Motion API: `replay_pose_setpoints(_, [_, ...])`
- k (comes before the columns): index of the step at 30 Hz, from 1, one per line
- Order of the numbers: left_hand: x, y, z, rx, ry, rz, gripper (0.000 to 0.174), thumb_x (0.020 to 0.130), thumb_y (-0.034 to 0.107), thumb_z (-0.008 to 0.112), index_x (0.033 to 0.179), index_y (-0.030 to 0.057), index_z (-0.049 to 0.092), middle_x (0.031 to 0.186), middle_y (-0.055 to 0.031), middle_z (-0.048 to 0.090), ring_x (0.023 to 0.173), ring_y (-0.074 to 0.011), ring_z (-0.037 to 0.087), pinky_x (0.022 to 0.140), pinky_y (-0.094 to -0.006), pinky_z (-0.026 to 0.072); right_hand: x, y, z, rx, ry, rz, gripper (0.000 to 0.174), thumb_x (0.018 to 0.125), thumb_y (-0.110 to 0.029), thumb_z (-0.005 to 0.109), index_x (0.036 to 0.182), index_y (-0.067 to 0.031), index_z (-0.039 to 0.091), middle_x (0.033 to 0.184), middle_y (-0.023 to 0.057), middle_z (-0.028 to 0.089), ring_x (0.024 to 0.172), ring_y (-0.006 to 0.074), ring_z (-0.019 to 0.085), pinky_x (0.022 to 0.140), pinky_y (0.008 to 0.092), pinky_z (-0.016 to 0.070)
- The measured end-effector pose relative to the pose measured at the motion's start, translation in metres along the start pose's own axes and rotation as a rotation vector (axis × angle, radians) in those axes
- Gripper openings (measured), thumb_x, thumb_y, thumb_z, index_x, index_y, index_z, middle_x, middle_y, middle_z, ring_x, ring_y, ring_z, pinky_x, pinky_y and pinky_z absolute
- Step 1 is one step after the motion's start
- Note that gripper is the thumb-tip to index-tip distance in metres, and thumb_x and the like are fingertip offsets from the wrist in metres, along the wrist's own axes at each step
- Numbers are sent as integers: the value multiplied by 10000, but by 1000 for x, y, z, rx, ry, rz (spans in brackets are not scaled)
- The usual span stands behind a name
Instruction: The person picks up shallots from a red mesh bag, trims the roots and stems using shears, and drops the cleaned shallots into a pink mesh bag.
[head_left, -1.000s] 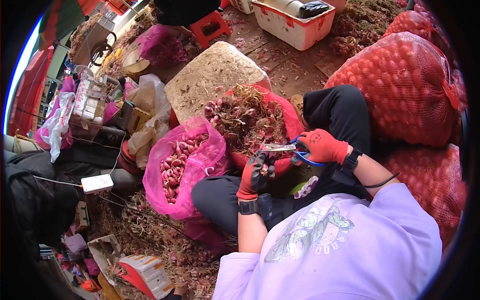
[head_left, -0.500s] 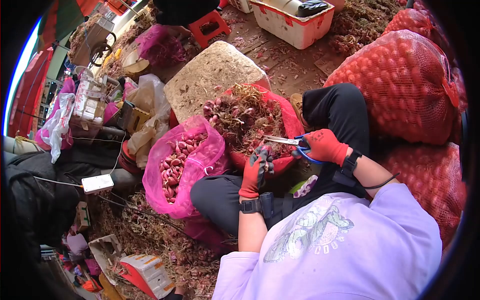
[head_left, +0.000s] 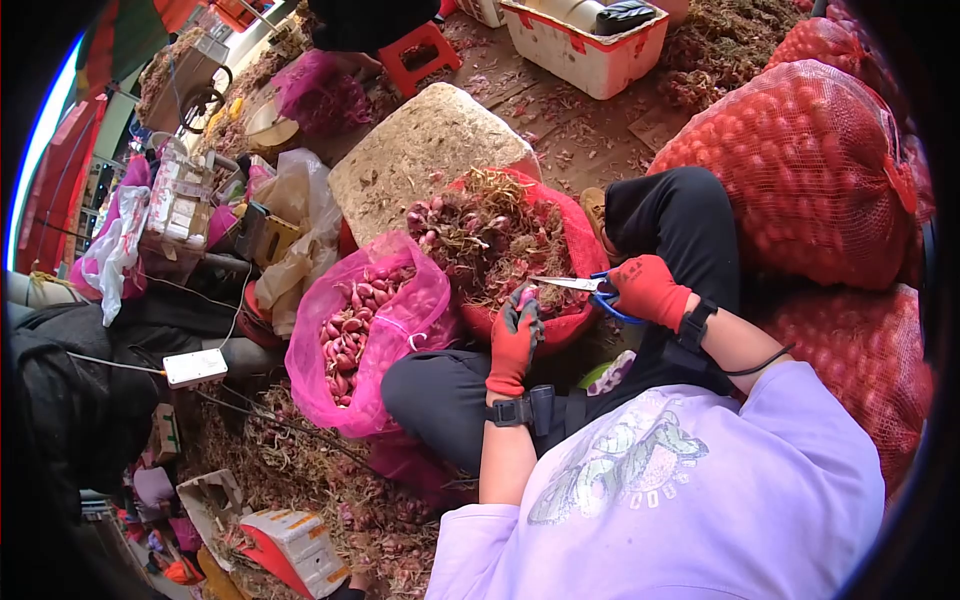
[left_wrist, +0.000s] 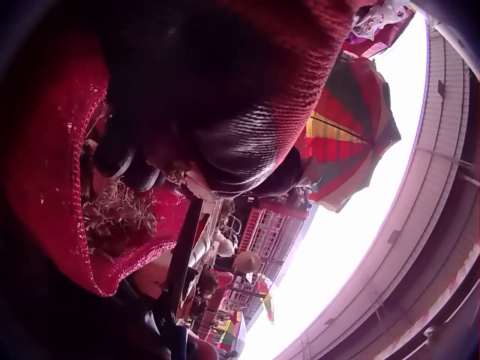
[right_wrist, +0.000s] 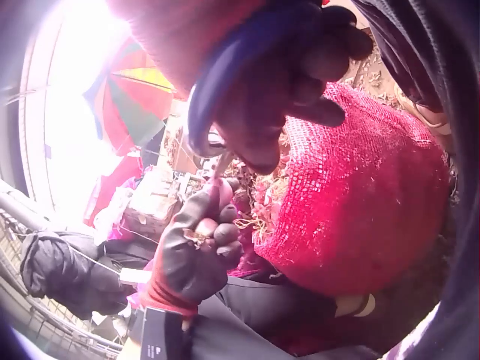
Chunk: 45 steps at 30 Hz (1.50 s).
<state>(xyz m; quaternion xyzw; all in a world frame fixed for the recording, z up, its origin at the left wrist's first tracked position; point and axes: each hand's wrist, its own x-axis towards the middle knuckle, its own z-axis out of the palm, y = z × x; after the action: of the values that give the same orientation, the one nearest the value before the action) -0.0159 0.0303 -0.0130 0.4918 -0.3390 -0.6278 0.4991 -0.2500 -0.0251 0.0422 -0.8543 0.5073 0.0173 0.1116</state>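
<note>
The left hand (head_left: pixel 515 345), in a red glove with dark fingers, pinches a pink shallot (head_left: pixel 527 296) at its fingertips. In the right wrist view the left hand (right_wrist: pixel 193 251) has its fingers curled round shallots (right_wrist: pixel 223 192). The gloved right hand (head_left: pixel 648 291) grips blue-handled scissors (head_left: pixel 570 283), whose blades point left, close to the held shallot. Behind both hands stands a red mesh bag (head_left: pixel 585 235) of dry-stemmed shallots. A pink mesh bag (head_left: pixel 433 290) of trimmed shallots sits left of it. The left wrist view shows the left hand (left_wrist: pixel 240 97) dark and close.
A worn foam box lid (head_left: pixel 400 150) lies behind the bags. Large red sacks (head_left: pixel 790 170) fill the right side. A white foam box (head_left: pixel 590 50) and a red stool (head_left: pixel 420 55) stand at the back. Dry trimmings cover the floor at lower left, near a white power strip (head_left: pixel 195 367).
The left hand has shifted slightly right and turned, with a pink shallot now showing at its fingertips. The scissors have moved a little upward and right, their blades still toward the left hand.
</note>
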Motion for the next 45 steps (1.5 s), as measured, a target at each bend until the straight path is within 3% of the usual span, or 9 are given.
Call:
replay_pose_setpoints(4, [-3,-1,0,116,96,29,323,915,100,504,1228,26,482,793,-10,537,574,-55,475,496,-191,387,-10,-11,-11,192,197,-64,420,783,-504,566,694,-106,666,631,124,616,644,280,633,571,393,470])
replay_pose_setpoints(7, [-5,4,4,200,79,89,288,924,163,516,1183,37,515,787,-14,541,569,-58,480,489,-201,390,-9,-14,-5,145,46,-38,461,775,-536,562,738,-87,659,623,127,614,640,288,629,568,395,468])
replay_pose_setpoints(10, [-1,10,4,-176,79,-127,255,934,221,510,1140,76,551,763,-5,554,525,-52,469,469,-198,398,-6,-12,7,151,18,1,441,766,-524,580,782,-90,653,629,129,614,627,291,622,568,394,465])
replay_pose_setpoints(15, [-6,21,0,-211,106,-124,345,922,383,507,1044,68,577,738,-21,560,503,-57,483,452,-210,403,-8,-12,3,204,185,-58,409,758,-521,594,801,-119,654,727,95,636,678,265,630,619,382,450])
replay_pose_setpoints(27, [-5,22,-2,-218,-40,-258,326,912,387,526,1018,82,574,723,9,525,504,-37,449,434,-180,359,-1,-1,-6,-12,-157,-25,365,741,-525,611,828,-175,666,779,79,645,746,242,641,624,358,464])
replay_pose_setpoints(33, [-6,25,-2,-189,45,-255,337,912,394,527,977,66,570,721,-8,532,510,-73,469,444,-219,393,-9,3,4,283,124,-7,460,776,-532,588,856,-83,643,781,131,640,756,294,631,648,387,476])
replay_pose_setpoints(36, [1,22,-26,-653,15,110,351,905,309,549,1147,60,501,833,-40,557,606,-132,528,487,-253,455,-7,5,8,330,160,7,504,787,-549,575,848,-52,630,779,147,634,760,314,624,665,402,476])
replay_pose_setpoints(38, [9,24,-45,-773,-169,539,477,879,265,583,1284,69,424,970,-73,555,790,-165,544,603,-291,491,-8,2,6,392,145,2,488,789,-533,590,849,-51,631,781,148,635,757,319,621,675,402,477])
replay_pose_setpoints(45, [6,20,-37,-1022,-21,123,416,897,133,501,1292,36,416,1104,-134,563,964,-245,569,834,-374,511,-1,-24,-1,600,82,18,493,773,-528,622,836,-40,650,764,152,645,730,309,630,663,381,482])
